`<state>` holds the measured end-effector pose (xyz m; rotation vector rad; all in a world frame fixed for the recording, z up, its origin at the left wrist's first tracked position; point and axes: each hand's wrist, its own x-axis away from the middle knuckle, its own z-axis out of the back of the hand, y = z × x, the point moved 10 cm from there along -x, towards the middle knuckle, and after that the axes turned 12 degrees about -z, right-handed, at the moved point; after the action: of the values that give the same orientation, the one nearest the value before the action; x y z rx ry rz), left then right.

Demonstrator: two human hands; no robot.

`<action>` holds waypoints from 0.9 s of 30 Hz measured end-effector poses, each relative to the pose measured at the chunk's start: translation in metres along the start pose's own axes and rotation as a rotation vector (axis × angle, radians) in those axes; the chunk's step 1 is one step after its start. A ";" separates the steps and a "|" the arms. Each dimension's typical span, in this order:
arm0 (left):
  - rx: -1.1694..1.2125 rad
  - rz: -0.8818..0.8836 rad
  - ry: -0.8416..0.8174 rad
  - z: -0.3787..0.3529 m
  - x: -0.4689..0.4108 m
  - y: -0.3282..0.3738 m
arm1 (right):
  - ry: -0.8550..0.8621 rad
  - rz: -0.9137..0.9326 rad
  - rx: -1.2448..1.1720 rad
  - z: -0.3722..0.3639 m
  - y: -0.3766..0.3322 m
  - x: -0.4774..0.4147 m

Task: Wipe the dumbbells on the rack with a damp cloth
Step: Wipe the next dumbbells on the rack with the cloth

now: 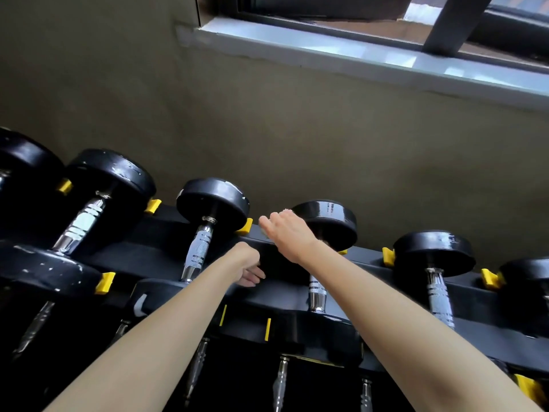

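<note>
Head view has the right hand (286, 233) curled over the far end of a dumbbell (329, 222) on the rack (371, 270), perhaps with a cloth I cannot make out, and the left hand (248, 267) loosely bent, holding nothing visible; a hard push may roll the weight loose.
</note>
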<state>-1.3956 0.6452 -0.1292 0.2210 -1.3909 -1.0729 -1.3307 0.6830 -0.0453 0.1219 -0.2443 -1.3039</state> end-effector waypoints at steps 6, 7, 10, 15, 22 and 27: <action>0.058 -0.002 0.035 0.011 0.003 -0.005 | -0.059 0.043 0.169 -0.019 -0.014 0.000; 0.052 -0.012 0.041 0.013 0.004 -0.005 | -0.085 0.050 0.191 -0.022 -0.017 0.000; 0.065 -0.051 0.058 0.019 0.006 0.000 | -0.149 0.057 0.267 -0.027 -0.022 0.001; 0.109 -0.098 0.071 0.023 0.012 0.006 | -0.268 0.053 0.351 -0.042 -0.030 -0.002; 0.115 -0.116 0.085 0.024 0.020 0.004 | -0.363 0.055 0.177 -0.025 -0.031 0.013; 0.090 -0.120 0.097 0.027 0.027 0.004 | -0.477 -0.146 -0.281 -0.005 0.008 0.042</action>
<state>-1.4218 0.6407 -0.1015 0.4214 -1.3532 -1.0847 -1.3118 0.6446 -0.0441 -0.4225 -0.4600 -1.4883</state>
